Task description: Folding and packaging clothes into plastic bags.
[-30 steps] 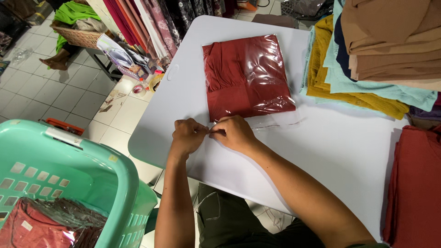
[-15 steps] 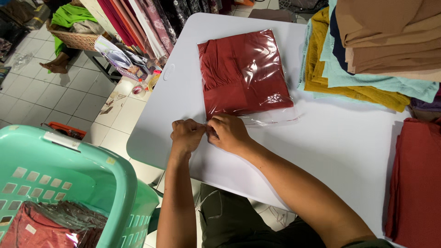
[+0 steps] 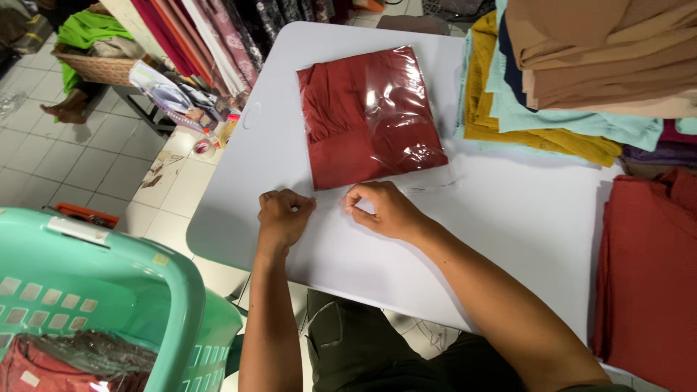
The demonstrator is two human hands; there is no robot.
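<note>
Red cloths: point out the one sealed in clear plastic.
It is the folded red cloth on the white table, just beyond both hands; glare shows its clear bag. The red stack at right lies bare.

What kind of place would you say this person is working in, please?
Probably a clothing or fabric shop's packing area: a bagged red garment on the white table, stacked folded fabrics, and hanging cloth.

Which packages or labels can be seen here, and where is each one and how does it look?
Clear plastic bag: flat on the white table beyond both hands, square, glossy, holding folded dark red cloth.
Bagged red cloth: inside the mint green basket, lower left, with a small pale label.
White label: rectangular strip on the basket's rim.
</note>
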